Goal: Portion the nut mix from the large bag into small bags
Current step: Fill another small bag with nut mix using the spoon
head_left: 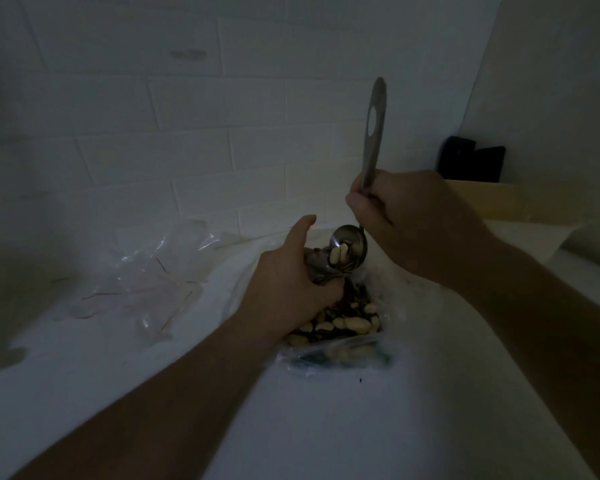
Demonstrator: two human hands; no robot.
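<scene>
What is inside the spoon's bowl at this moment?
The spoon, held by the right hand, carries a few pale nuts. The left hand and the bunched bag cover its lower edge, so the full load cannot be seen.

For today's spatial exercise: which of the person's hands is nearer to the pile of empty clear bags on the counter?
Left. The left hand grips the small bag just right of the empty clear bags. The right hand holds the spoon farther right.

Small bags (142, 289) left of large bag (343, 327); spoon (350, 245) above it
</scene>
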